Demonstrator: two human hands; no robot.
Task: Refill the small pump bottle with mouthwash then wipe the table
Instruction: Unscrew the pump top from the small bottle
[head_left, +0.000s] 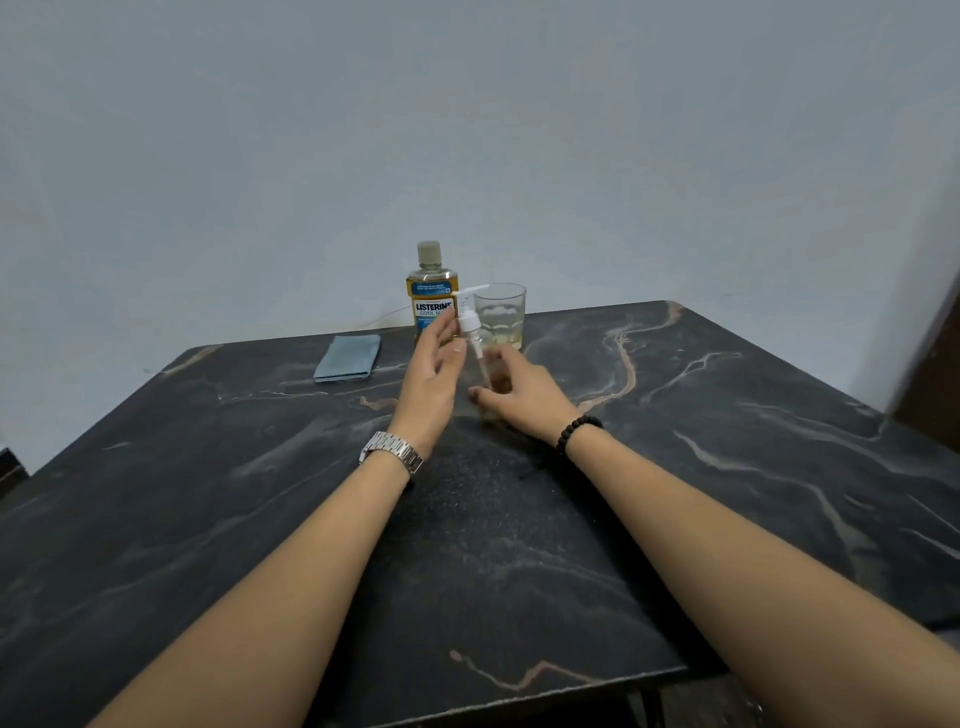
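— What is being held at the middle of the table (727, 467)?

— A small clear pump bottle (484, 370) is being steadied there, upright or slightly tilted, toward the far edge. It is being gripped low on its body by the right hand (524, 395), whose fingers are being curled round it. Whether its base is touching the tabletop cannot be told.

— And the white pump top (470, 317)?

— It is being approached or touched by the left hand (434, 384). The fingers are being kept fairly straight and close together, with the thumb near the collar; a firm pinch cannot be made out.

— What is being kept behind the hands?

— A mouthwash bottle (430, 291) with a blue label and a pale cap is being kept upright near the far edge. Just to its right, a glass (501, 314) holding some pale liquid is being kept beside it. Both are partly being covered by the pump.

— Is a cloth being used?

— No; a folded blue-grey cloth (348, 357) is being left flat near the far edge, toward the far left corner, apart from the hands.

— What is being worn on the wrists?

— A metal watch (392, 451) is being worn on the left, a dark bead bracelet (577, 432) on the right.
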